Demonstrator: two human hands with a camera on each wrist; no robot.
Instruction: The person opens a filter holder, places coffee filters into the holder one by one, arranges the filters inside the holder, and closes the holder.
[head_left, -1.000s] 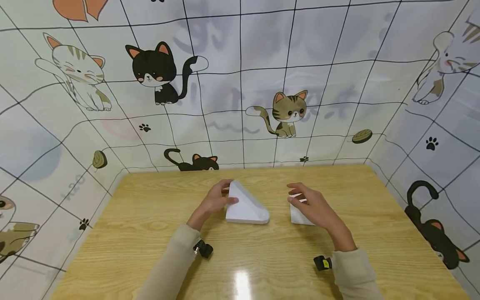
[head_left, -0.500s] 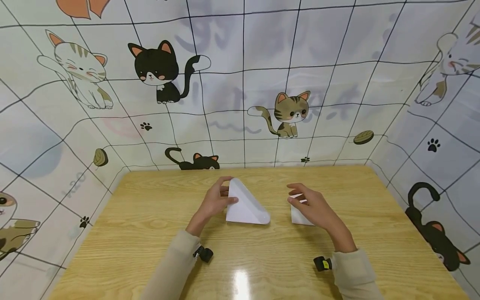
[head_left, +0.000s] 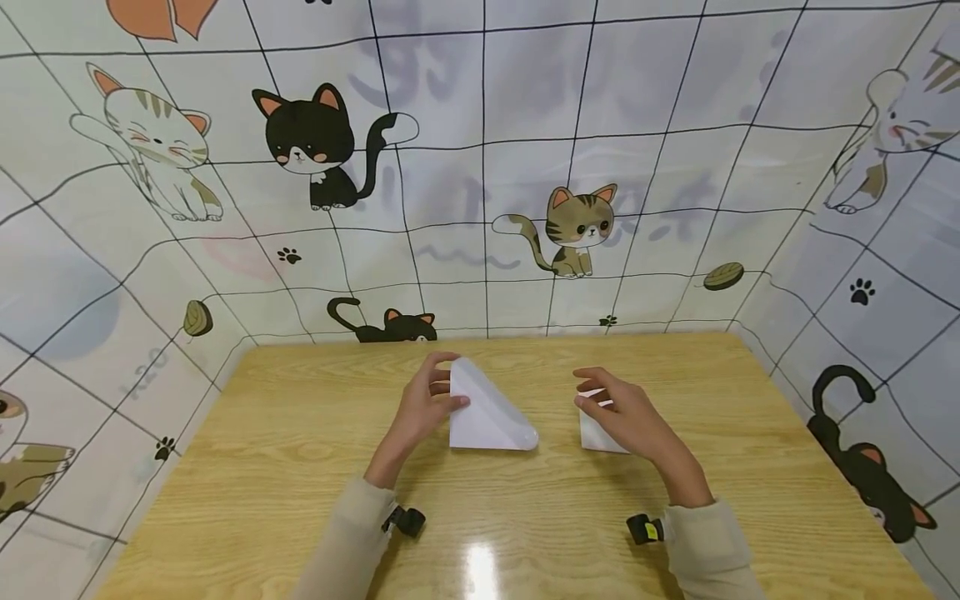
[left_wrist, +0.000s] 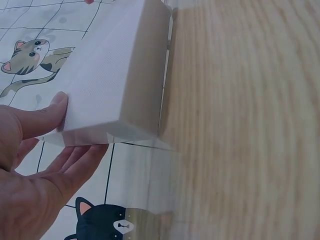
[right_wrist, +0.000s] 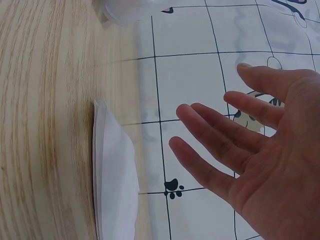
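My left hand (head_left: 420,408) grips a white triangular box (head_left: 487,417) by its left side, the thumb on the near face and the fingers behind it. The box has rounded corners at its top and right, and the left wrist view shows its flat, thick side wall (left_wrist: 145,80). My right hand (head_left: 626,412) hovers with loosely bent fingers over a folded white paper (head_left: 597,433), partly hiding it. In the right wrist view, the layered paper (right_wrist: 115,180) lies on the table apart from the fingers, and nothing is in that hand.
A light wood-grain table (head_left: 300,467) lies under both hands. Behind it and at both sides hangs a white sheet (head_left: 450,183) with a black grid and cartoon cats. Small black cameras (head_left: 408,522) are strapped at both wrists.
My left hand has tipped the triangular box, so its lower edge wall no longer shows in the head view, and has shifted slightly left. My right hand stays in place over the folded paper.
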